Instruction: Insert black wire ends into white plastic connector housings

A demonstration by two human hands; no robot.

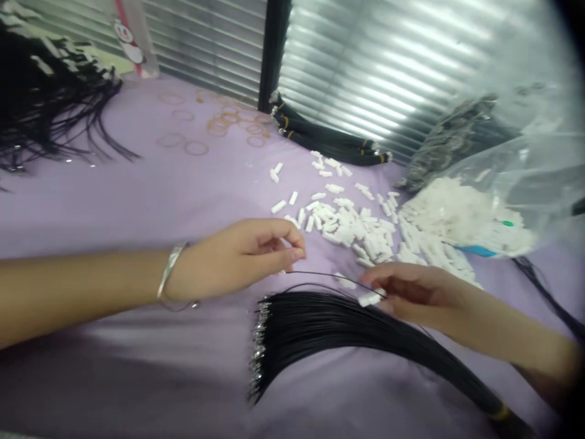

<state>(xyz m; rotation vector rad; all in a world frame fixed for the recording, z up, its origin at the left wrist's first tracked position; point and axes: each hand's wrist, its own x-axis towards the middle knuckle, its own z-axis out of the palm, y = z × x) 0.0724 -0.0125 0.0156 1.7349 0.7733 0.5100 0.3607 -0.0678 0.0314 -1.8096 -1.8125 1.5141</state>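
My left hand (242,256), with a silver bangle at the wrist, pinches the end of a single thin black cord (320,275) between thumb and fingertips. My right hand (411,292) is closed on a small white plastic piece (369,299), with the same cord running to it. Both hands hover just above a fanned bundle of black cords with metal ends (320,329) lying on the purple cloth (137,195). A loose heap of small white pieces (356,228) lies just behind my hands.
A clear plastic bag (493,201) spilling white pieces lies at the right. Tied black cord bundles (329,141) rest by the shuttered wall. Rubber bands (219,125) are scattered at the back. More black cords (41,110) spread at far left.
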